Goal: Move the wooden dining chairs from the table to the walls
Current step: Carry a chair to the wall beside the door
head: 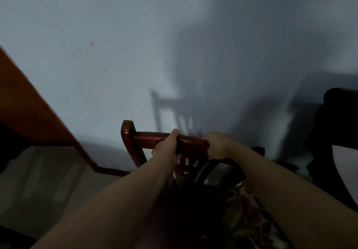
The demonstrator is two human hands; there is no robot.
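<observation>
A reddish-brown wooden dining chair (149, 137) stands just in front of me, its curved top rail facing a pale wall (116, 54). My left hand (167, 145) grips the top rail near its middle. My right hand (219, 146) grips the same rail toward its right end. The slotted back splat shows below the hands. The seat and legs are lost in dark shadow under my forearms.
A wooden door frame (29, 103) slants down the left side to a dark skirting board (110, 170). A second dark chair back (333, 132) stands at the right against the wall. Pale floor (38, 181) lies at the lower left. Floral cloth (246, 210) shows at the bottom right.
</observation>
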